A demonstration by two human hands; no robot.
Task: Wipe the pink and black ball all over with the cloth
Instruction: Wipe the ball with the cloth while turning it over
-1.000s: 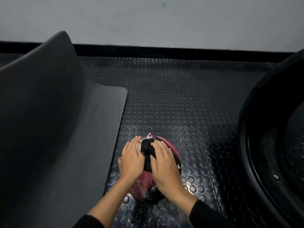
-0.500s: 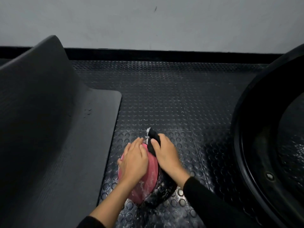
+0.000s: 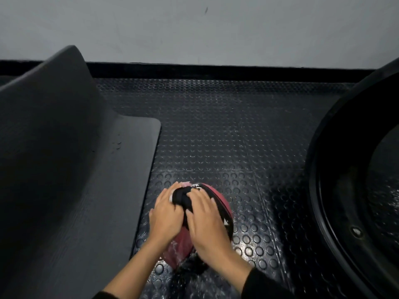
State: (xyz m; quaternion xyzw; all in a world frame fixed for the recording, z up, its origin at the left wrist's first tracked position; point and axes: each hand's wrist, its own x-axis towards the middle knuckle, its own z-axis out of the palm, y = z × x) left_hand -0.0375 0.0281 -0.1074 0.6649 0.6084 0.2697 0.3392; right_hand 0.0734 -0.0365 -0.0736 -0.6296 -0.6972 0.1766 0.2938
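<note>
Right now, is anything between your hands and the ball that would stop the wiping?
Nothing visible is in the way. Only the black cloth lies under the fingers of the right hand, on top of the ball. The left hand rests on its left side, fingertips at the cloth.

Pink-and-black ball (image 3: 218,197) under a black cloth (image 3: 182,198); black floor (image 3: 216,137) patterned in raised round studs; grey wall (image 3: 194,29).

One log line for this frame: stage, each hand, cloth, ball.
stage: wiping | left hand: presses cloth | right hand: presses cloth | cloth: bunched on ball top | ball: on studded floor
</note>
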